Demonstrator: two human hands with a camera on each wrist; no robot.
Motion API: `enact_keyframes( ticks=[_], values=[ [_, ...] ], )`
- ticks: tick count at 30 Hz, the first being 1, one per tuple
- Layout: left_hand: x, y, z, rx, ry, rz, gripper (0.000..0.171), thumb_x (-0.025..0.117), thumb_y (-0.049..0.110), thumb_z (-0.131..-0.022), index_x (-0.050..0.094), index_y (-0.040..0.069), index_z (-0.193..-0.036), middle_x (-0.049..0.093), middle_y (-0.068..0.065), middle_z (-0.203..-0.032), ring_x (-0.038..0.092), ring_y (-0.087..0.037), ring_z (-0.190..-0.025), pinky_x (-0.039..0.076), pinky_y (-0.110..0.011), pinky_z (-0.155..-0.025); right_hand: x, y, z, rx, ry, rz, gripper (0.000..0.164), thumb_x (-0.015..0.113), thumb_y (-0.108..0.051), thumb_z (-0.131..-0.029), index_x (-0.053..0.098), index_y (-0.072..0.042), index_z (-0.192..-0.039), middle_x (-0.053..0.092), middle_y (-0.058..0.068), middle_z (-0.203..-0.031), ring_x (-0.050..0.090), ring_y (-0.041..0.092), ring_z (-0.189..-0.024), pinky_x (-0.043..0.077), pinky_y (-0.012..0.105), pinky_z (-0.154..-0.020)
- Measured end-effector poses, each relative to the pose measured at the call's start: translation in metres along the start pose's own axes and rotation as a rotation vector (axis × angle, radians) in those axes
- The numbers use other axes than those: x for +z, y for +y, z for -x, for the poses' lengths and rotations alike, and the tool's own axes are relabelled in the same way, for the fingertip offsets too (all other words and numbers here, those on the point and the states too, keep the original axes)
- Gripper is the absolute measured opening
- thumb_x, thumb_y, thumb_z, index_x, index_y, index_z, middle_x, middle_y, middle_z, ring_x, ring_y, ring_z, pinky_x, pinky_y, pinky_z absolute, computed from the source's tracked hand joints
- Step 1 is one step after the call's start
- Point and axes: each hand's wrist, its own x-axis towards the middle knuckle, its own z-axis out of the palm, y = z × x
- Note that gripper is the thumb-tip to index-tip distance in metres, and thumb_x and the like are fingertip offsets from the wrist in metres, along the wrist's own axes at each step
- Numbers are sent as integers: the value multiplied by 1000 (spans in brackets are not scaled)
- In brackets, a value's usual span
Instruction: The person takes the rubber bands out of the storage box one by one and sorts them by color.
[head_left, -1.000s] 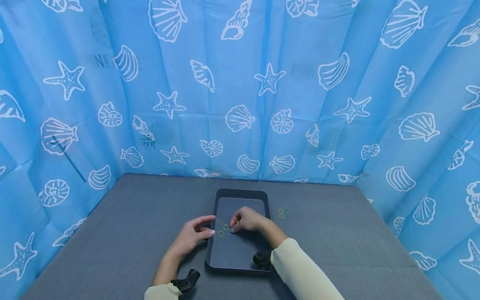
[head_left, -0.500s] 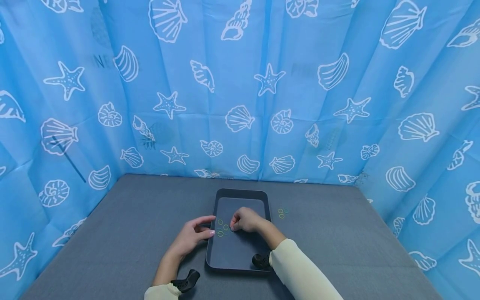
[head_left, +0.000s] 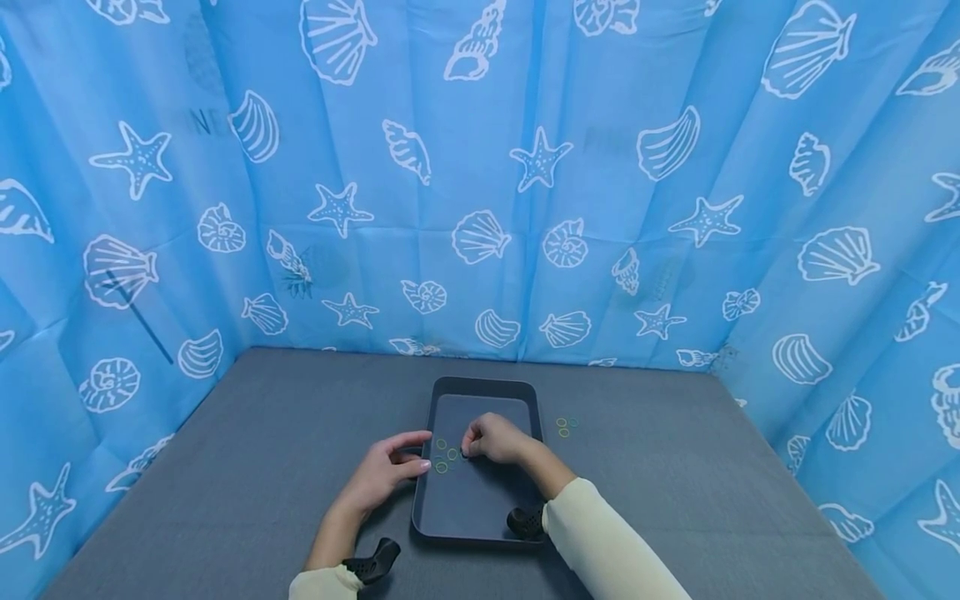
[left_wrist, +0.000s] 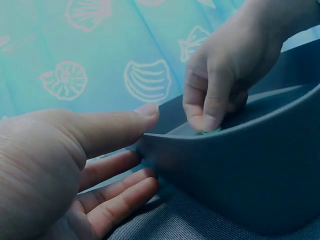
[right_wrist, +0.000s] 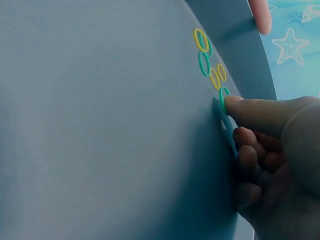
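A dark grey rectangular tray (head_left: 468,508) lies on the table. My right hand (head_left: 495,439) is inside it, and thumb and index finger pinch a small green ring (right_wrist: 221,100) close to the tray floor. Several small yellow rings (right_wrist: 195,39) and green rings (right_wrist: 200,64) lie on the tray floor beside that hand, towards the left wall. At the tray's left side is my left hand (head_left: 384,471), thumb and index finger apart. In the left wrist view its thumb tip is at the rim, with the other fingers loosely bent outside the wall; contact is hard to tell.
On the table just right of the tray lie a few more thin rings (head_left: 564,432), yellow and green. A grey cloth covers the table (head_left: 300,400). Behind and at the sides hangs a blue curtain (head_left: 517,292) with white shells and starfish. Each wrist wears a black camera mount (head_left: 372,562).
The right hand has shifted only very slightly within the tray, still pinching at the same spot. My left hand stays at the tray's left rim, and the loose rings lie as before.
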Motion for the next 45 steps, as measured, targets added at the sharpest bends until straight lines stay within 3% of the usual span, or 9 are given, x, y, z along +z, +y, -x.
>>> enact_keyframes(
  ticks=[13,24,32,45],
  values=[
    [1,-1,1,19,26,-27,45,71,14,-89,60,9,-132,55,-15,-130,61,-22,-98,51,-42,-85,-23,2,7,-76,155,-136,10,62,-2,-93,68,-2,-84,60,-1,-76,49,12,-66,42,28,-61],
    [0,-1,2,11,11,-13,46,72,15,-88,60,9,-132,55,-15,-130,61,-23,-98,51,-40,-84,-48,7,19,-46,260,-159,7,62,-4,-93,66,-2,-87,59,1,-77,50,15,-69,44,31,-65],
    [0,-3,0,8,3,-14,48,73,16,-89,59,9,-133,54,-15,-132,61,-22,-99,51,-40,-85,-58,25,33,49,366,-169,5,65,-4,-91,66,-2,-86,58,2,-75,49,16,-68,42,32,-64],
    [-1,-3,0,15,3,-6,48,73,18,-88,59,8,-133,54,-15,-132,61,-22,-99,51,-40,-84,-56,69,57,99,561,-118,6,65,-1,-91,64,0,-85,57,5,-77,49,17,-67,41,30,-60]
  ],
)
